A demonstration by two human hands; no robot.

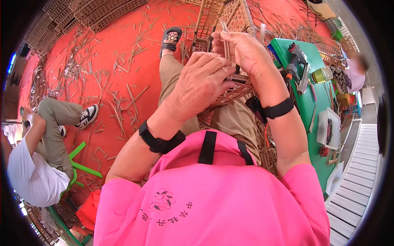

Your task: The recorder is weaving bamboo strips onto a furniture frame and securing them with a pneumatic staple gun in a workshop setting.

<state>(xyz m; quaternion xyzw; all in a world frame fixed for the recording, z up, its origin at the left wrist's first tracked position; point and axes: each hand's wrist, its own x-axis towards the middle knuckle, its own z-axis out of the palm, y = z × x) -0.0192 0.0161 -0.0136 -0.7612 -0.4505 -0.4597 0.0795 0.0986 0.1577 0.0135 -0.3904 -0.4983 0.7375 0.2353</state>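
— Pink shirt [213, 205] fills the lower part of the view, closest of all. What lies beyond it?

— A red floor [115, 53], littered with cut cane scraps [123, 90]. At the right stands a green table [316, 106] with a power drill [294, 61] and a white tray [330, 129] on it. A second person in a white top [33, 176] sits at the lower left, on a green stool [82, 164].

— And the work itself?

— A woven cane basket [230, 92] rests on the wearer's lap, between both hands, its open frame rising toward the sandalled foot [171, 39].

— The grip?

— The left hand [201, 82] lies curled over the basket's rim, fingers pressed against the weave. The right hand [242, 51] is closed, pinching thin pale cane strands [225, 47] that stand upright from the basket. Both wrists wear black bands.
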